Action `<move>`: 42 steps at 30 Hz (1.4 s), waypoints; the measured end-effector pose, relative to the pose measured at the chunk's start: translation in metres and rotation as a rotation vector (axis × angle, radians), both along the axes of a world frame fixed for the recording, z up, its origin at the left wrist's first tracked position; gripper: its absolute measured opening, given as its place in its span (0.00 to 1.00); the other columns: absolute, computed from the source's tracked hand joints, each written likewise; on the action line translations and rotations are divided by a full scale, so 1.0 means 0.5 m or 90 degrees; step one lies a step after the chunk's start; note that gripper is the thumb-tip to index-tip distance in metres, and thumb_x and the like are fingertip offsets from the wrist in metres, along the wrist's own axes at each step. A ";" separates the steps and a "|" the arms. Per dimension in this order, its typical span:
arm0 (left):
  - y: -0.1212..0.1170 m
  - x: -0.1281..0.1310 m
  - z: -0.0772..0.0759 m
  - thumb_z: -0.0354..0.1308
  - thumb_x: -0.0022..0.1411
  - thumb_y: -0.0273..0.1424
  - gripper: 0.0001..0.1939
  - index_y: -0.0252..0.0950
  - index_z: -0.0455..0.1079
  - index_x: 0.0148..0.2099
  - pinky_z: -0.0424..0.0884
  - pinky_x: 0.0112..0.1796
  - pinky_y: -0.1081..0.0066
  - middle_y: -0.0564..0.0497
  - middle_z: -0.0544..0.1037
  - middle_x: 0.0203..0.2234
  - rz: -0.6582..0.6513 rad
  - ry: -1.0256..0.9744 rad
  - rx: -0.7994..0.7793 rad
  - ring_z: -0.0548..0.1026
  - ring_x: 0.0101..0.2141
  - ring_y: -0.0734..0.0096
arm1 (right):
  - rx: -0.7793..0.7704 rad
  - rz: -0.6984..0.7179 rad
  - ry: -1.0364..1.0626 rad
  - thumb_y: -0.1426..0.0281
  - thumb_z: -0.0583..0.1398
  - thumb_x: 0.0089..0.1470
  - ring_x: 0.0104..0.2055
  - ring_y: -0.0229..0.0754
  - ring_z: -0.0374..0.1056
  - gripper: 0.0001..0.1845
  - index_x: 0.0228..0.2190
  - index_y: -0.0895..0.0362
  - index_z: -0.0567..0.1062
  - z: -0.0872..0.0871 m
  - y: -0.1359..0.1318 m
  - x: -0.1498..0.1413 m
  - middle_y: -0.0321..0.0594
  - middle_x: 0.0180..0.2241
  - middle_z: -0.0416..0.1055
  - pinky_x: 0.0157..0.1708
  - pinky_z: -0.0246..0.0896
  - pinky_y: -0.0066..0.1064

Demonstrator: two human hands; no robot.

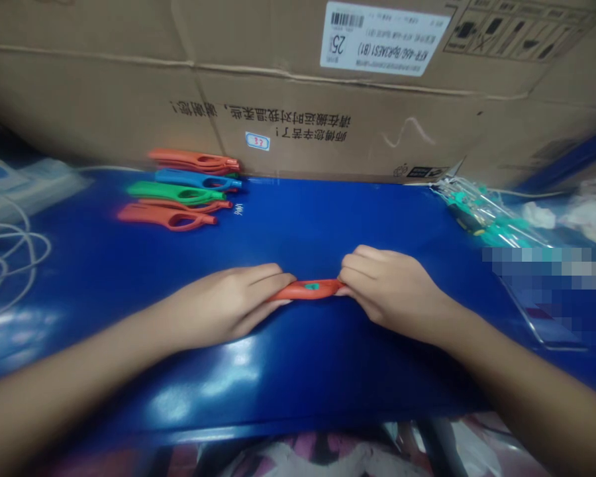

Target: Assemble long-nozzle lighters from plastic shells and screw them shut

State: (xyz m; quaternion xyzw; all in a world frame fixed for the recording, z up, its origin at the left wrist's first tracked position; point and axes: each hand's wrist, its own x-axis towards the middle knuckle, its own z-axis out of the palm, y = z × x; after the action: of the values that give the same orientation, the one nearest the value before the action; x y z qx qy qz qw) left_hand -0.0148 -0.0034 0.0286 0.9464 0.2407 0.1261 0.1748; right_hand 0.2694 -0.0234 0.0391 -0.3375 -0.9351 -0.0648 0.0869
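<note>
1. One slim, elongated orange plastic piece (300, 292), with a small green patch (312, 287) midway along it, is held crosswise between two bare hands; it is above the near-middle part of a glossy blue tabletop (298, 232); whether it touches that surface I cannot tell.
2. The left hand (233, 298) grasps the piece's left end, fingers over the far side and thumb beneath; that end is hidden in the grip.
3. The right hand (392, 285) pinches the right end between thumb and curled fingers; both wrists angle inward.
4. Beyond the left hand lies a row of plastic handles with oval finger loops; a red-orange handle (179, 158) is farthest, then a blue handle (181, 177), a green handle (156, 193) and a bright orange handle (146, 215) nearest; another orange edge shows between the last two.
5. At the far right sits a heap of clear and teal slender parts (501, 215); at the far left, a loosely coiled white cable (30, 242).
6. Behind everything stands a brown cardboard box (129, 86), its printing upside down; it bears a large white label (387, 40).
</note>
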 end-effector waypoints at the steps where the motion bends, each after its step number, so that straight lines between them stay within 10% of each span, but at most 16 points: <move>1: 0.002 -0.002 0.002 0.46 0.76 0.34 0.17 0.33 0.70 0.57 0.75 0.38 0.70 0.44 0.76 0.39 0.002 0.002 0.005 0.77 0.37 0.66 | -0.003 -0.006 0.010 0.67 0.54 0.68 0.34 0.44 0.63 0.15 0.31 0.58 0.74 0.000 0.002 0.001 0.40 0.31 0.72 0.31 0.53 0.36; 11: 0.048 -0.050 0.039 0.48 0.75 0.34 0.17 0.30 0.71 0.55 0.76 0.40 0.63 0.41 0.78 0.43 0.072 0.033 0.188 0.79 0.40 0.59 | 0.099 -0.218 0.055 0.63 0.66 0.58 0.46 0.52 0.69 0.15 0.44 0.56 0.75 0.019 0.048 0.061 0.43 0.45 0.76 0.42 0.58 0.40; 29: 0.048 -0.048 0.031 0.48 0.75 0.33 0.17 0.29 0.71 0.56 0.75 0.39 0.65 0.42 0.76 0.42 0.060 0.021 0.155 0.77 0.39 0.62 | 0.092 -0.106 0.069 0.71 0.60 0.64 0.42 0.47 0.71 0.05 0.40 0.58 0.76 0.007 0.049 0.059 0.41 0.38 0.78 0.49 0.54 0.42; 42: 0.000 -0.001 0.040 0.52 0.74 0.32 0.10 0.36 0.72 0.50 0.69 0.37 0.74 0.52 0.75 0.34 0.058 -0.088 -0.106 0.74 0.34 0.73 | -0.037 -0.015 0.117 0.66 0.55 0.69 0.43 0.46 0.68 0.12 0.44 0.59 0.75 0.009 0.009 0.011 0.43 0.41 0.76 0.50 0.54 0.42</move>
State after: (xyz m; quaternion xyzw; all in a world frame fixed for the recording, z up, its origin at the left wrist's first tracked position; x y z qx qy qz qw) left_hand -0.0152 -0.0036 0.0487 0.9057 0.2801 0.1785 0.2636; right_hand 0.2748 -0.0187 0.0436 -0.3551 -0.9207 -0.0075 0.1617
